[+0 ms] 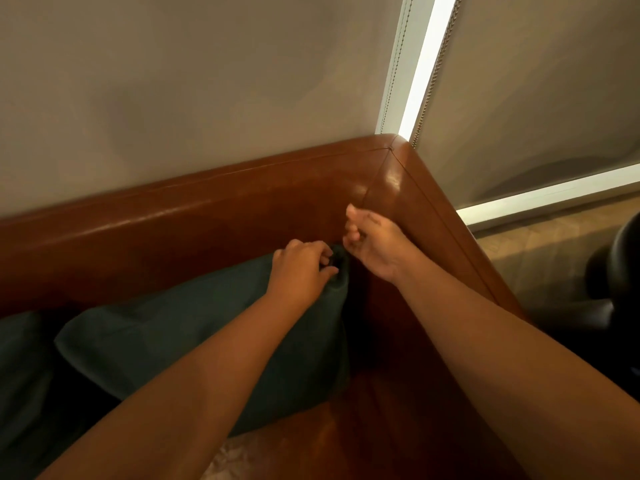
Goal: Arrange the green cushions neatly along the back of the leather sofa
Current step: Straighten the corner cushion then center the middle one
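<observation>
Left hand (300,268) pinches top corner of a green cushion (194,327), fingers curled on fabric. Right hand (372,242), at its 2 o'clock, hangs loosely curled, holding nothing. Cushion leans vs. leather sofa (194,216) back, w/ second cushion (20,368) at 9 o'clock.

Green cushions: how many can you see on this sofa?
2. One green cushion leans in the sofa corner, its top corner pinched by the left hand. A second cushion shows at the left edge; more may be out of frame.
</observation>
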`<action>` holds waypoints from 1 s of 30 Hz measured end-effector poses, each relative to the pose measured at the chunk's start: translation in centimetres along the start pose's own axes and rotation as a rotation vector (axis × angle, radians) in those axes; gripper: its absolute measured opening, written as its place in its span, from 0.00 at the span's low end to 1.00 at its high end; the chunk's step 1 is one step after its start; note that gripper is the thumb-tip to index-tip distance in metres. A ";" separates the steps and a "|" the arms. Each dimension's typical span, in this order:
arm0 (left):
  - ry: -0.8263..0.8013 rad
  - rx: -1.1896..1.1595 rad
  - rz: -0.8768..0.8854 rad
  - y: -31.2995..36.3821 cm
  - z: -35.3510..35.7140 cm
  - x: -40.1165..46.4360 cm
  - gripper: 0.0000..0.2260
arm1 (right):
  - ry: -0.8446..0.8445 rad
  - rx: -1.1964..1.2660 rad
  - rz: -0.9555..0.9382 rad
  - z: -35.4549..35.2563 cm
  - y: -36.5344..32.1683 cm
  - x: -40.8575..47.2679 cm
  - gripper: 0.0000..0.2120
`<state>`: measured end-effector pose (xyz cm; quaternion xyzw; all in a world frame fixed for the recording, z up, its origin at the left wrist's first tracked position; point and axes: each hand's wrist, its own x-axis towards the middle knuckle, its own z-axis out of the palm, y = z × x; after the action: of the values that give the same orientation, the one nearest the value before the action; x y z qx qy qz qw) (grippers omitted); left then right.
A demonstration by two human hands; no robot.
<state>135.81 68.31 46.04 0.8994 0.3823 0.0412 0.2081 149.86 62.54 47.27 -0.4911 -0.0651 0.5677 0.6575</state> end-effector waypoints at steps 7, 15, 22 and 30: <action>-0.023 -0.253 -0.127 0.3 -2.2 2.6 0.08 | 0.016 -0.866 -0.201 0.8 -1.8 -1.2 0.03; -0.256 -0.746 -0.166 -1.0 -4.1 2.9 0.09 | 0.133 -1.036 -0.387 0.5 4.1 -2.2 0.10; -0.220 -0.859 -0.108 -1.8 -3.4 1.2 0.09 | 0.206 -0.689 -0.304 0.5 5.4 -2.1 0.10; -0.167 -0.788 -0.030 -2.4 -3.5 0.7 0.14 | 0.155 -0.960 -0.465 0.6 5.4 -1.2 0.11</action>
<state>133.91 71.50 48.16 0.7453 0.3319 0.1087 0.5679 145.35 61.24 44.28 -0.7496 -0.3756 0.2757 0.4701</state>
